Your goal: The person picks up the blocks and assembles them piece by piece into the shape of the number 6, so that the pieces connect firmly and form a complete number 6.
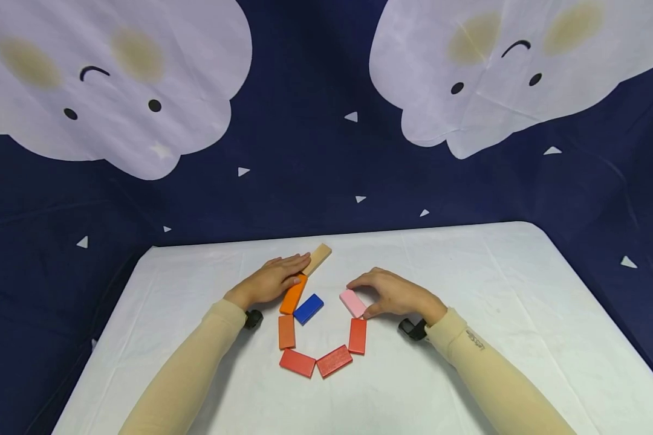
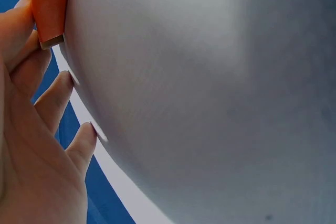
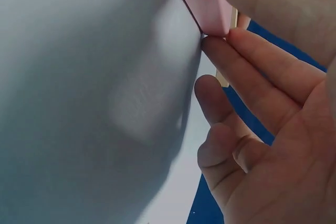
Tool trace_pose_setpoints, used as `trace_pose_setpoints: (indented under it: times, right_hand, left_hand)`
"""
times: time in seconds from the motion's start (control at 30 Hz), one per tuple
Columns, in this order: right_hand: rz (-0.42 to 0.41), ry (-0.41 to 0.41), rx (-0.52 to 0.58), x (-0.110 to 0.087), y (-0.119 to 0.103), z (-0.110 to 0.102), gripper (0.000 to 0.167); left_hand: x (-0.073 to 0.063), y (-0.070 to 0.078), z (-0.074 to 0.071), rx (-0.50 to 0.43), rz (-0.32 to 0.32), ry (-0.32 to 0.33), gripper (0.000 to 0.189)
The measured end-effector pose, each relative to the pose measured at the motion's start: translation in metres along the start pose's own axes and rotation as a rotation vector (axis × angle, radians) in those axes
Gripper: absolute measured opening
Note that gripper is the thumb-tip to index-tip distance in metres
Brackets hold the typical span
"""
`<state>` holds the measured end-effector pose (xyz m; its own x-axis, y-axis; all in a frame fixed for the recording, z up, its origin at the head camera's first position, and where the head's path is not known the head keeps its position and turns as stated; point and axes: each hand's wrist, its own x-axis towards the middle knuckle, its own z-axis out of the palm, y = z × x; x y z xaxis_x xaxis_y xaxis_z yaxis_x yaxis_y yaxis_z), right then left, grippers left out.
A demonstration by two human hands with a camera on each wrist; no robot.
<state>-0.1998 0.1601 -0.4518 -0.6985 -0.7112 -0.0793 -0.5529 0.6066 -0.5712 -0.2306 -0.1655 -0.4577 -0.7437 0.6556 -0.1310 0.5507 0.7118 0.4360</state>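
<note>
Toward the table's back, my left hand (image 1: 272,279) reaches over an orange block (image 1: 292,296) with its fingers mostly straight. Its thumb touches that block, and the fingertips lie at the near end of a plain wooden block (image 1: 318,258). In the left wrist view, the orange block (image 2: 50,9) shows beside the thumb and fingers. My right hand (image 1: 397,295) pinches a pink block (image 1: 352,303) by its ends, between thumb and fingers. The right wrist view shows the pink block (image 3: 207,11) low against the white cloth, partly hidden by the thumb.
A blue block (image 1: 308,309) lies inside a curve of blocks. That curve includes a brown-orange block (image 1: 286,331), a red block (image 1: 297,363), another red block (image 1: 334,361) and a third red one (image 1: 358,336). White cloth covers the table (image 1: 468,272); a dark blue cloud-print curtain (image 1: 305,151) hangs behind.
</note>
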Motion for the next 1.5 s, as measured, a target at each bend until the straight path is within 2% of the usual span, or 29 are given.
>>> trace_pose_setpoints:
  times: [0.2,0.43,0.9,1.5]
  right_hand:
    - [-0.021,-0.009,-0.004,0.005,0.000,-0.004,0.060]
    - [-0.009,-0.036,0.004,0.012,0.000,-0.005,0.059]
    - [-0.077,-0.107,-0.020,0.027,-0.008,-0.007,0.059]
    - [-0.086,-0.077,-0.002,0.028,-0.009,-0.001,0.047]
  left_hand:
    - [0.000,0.002,-0.002,-0.002,-0.002,-0.003,0.055]
    - [0.001,0.001,-0.001,-0.008,-0.007,-0.005,0.055]
    - [0.001,0.000,-0.002,-0.008,-0.003,-0.001,0.055]
    - [0.001,-0.001,0.001,-0.005,-0.011,-0.004,0.056]
